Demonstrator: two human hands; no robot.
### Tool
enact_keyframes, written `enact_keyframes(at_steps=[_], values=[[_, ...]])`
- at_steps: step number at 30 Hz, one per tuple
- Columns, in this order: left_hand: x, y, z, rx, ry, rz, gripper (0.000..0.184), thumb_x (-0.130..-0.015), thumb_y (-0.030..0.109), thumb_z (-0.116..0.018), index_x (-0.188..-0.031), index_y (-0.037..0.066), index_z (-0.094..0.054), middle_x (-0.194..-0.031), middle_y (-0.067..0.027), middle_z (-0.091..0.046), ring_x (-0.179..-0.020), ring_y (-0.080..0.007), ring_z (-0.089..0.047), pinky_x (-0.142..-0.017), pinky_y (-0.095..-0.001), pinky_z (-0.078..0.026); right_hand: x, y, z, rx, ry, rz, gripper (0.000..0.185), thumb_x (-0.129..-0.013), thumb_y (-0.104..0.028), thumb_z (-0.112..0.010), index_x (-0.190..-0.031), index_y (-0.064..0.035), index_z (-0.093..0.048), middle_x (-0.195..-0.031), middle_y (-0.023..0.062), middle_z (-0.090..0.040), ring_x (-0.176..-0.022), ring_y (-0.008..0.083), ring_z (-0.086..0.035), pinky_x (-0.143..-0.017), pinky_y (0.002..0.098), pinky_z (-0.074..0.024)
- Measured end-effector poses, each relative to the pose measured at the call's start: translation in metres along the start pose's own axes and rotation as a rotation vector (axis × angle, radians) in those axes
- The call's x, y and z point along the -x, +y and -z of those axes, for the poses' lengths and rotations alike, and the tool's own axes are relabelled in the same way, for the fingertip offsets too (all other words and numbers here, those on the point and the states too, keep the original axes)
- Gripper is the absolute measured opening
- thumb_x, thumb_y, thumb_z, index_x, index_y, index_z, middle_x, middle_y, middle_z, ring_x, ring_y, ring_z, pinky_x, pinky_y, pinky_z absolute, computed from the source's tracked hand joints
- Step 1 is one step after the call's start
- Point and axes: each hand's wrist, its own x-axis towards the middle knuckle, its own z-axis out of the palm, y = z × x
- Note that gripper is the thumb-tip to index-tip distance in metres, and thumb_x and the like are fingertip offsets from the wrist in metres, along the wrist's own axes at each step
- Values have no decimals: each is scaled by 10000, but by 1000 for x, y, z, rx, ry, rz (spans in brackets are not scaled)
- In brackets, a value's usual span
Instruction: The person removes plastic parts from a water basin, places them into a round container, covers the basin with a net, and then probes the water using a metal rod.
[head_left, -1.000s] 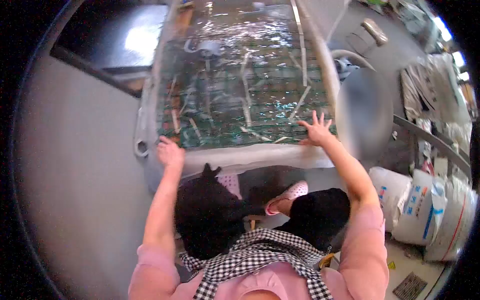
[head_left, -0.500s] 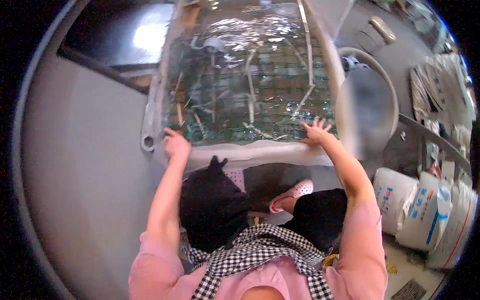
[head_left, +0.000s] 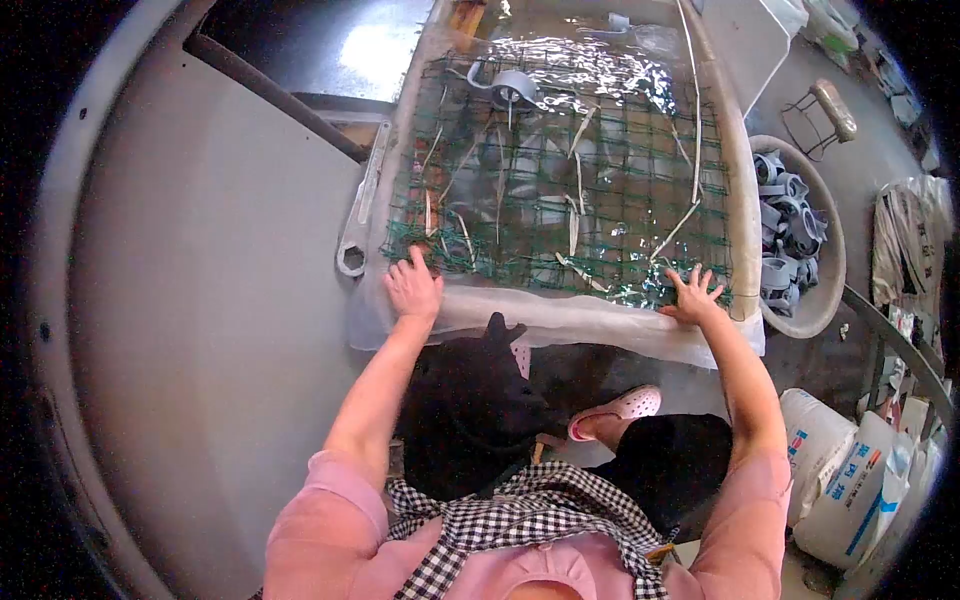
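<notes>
A green net [head_left: 640,150] with pale strips tied in it lies in a water-filled tank lined with clear plastic sheeting [head_left: 570,309]. My left hand [head_left: 412,287] rests at the near left corner, fingers stretched onto the net's edge. At the near right corner, my right hand [head_left: 694,297] is spread with its fingertips at the net. Neither hand is visibly closed round anything. Farther in, toward the left of the tank, a grey plastic part with a curved arm [head_left: 512,88] sits at the water's surface.
A large wrench [head_left: 362,215] lies along the tank's left side. To the right stands a round tub [head_left: 832,290] holding several grey plastic parts. Beyond it is a small stool [head_left: 830,108]. White printed sacks [head_left: 850,490] stand at lower right, beside a metal rail [head_left: 900,345].
The view has swung, so the tank and both hands sit farther right in it. My left hand's fingers now reach over the net's near left corner; my right hand stays spread.
</notes>
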Motion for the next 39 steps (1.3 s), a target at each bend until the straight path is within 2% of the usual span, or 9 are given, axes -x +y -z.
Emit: enact_keyframes(at_steps=[2,5,8,12,17,21,23,36,39], values=[[-1,-3,-14,1,90,-75,634,-716,371,-686,-1198,48,-432,-965,-132,-571,-940,-282,-531,-821,-417,-374,2,-3,3,7,0,-1,876,-683,-491,-699,-1379,-374,-180,-1440,278,14,-1308,507,-32,-951,716,-81],[0,-5,-28,-30,185,-152,474,-733,357,-673,-1052,52,-499,-895,-125,-605,-910,-281,-548,-805,-418,-372,2,-3,1,23,-9,-8,880,-691,-473,-701,-1385,-367,-169,-1438,284,18,-1309,505,-35,-957,710,-85],[1,-8,-38,75,180,-154,435,-752,354,-655,-1014,34,-518,-843,-132,-623,-899,-279,-554,-788,-411,-372,5,-7,7,35,-10,-19,878,-700,-476,-690,-1389,-371,-156,-1441,279,17,-1310,502,-36,-966,699,-102],[7,1,-24,88,121,-140,431,-762,371,-645,-987,21,-532,-808,-129,-636,-888,-279,-557,-772,-415,-371,1,-3,4,34,-18,-19,891,-685,-491,-694,-1385,-387,-153,-1441,277,15,-1311,503,-21,-969,697,-99],[0,21,-2,-52,63,95,655,-696,501,-657,-1073,-19,-532,-1033,-136,-551,-991,-256,-498,-839,-397,-352,1,-4,3,36,-28,-23,907,-679,-498,-696,-1388,-386,-141,-1441,277,17,-1311,502,-14,-969,698,-93],[-9,19,0,-9,-42,165,698,-674,505,-672,-1098,-31,-531,-1082,-142,-507,-1035,-262,-464,-856,-394,-348,3,-6,4,-43,-14,-34,897,-665,-496,-716,-1376,-398,-178,-1452,255,17,-1320,483,32,-971,700,-35],[-12,15,-9,27,8,193,641,-675,447,-681,-1074,-34,-541,-1051,-142,-524,-1011,-267,-476,-861,-399,-346,4,-4,4,7,-1,-5,902,-697,-502,-682,-1394,-381,-122,-1440,278,6,-1311,502,-23,-968,699,-99],[-23,2,-41,-46,-16,-113,421,-757,340,-630,-967,-24,-629,-1077,-167,-498,-1066,-292,-428,-895,-396,-351,2,-2,5,25,-61,5,934,-681,-557,-673,-1384,-440,-69,-1444,275,21,-1317,492,13,-977,688,-86],[-11,5,-8,-38,-44,-139,349,-777,293,-583,-968,9,-653,-1131,-130,-493,-1059,-259,-441,-898,-375,-331,3,1,7,88,-59,28,933,-686,-618,-623,-1396,-401,-59,-1439,281,-21,-1313,497,-26,-969,692,-126]])
